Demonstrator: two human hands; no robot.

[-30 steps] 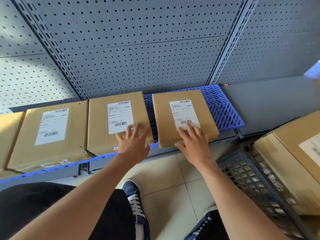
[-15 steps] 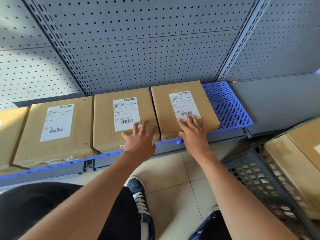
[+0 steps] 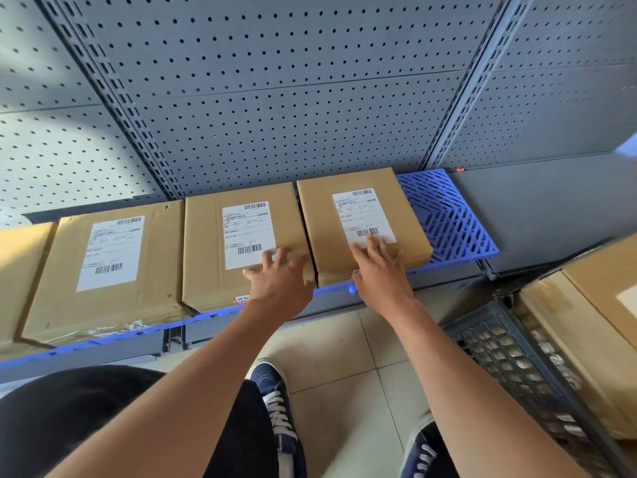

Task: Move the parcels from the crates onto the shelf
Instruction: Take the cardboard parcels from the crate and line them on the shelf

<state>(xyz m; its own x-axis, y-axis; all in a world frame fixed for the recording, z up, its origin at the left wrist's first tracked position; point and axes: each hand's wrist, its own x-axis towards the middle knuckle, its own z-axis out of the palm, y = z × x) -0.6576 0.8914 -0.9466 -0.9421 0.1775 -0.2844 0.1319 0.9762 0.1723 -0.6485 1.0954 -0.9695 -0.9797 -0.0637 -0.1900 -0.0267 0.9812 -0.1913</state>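
My left hand (image 3: pixel 277 281) and right hand (image 3: pixel 379 270), fingers straight and grasping nothing, press flat on two parcels lying side by side on the blue shelf (image 3: pixel 448 219); another parcel (image 3: pixel 593 305) sits in the crate (image 3: pixel 510 357)

Left hand (image 3: pixel 279 281) flat on middle parcel (image 3: pixel 241 246) – right hand (image 3: pixel 379 267) flat on end parcel (image 3: pixel 362 222)

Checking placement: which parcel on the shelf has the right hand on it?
The rightmost parcel, beside the bare blue grid; the right hand lies flat on its near end, fingertips reaching its label.
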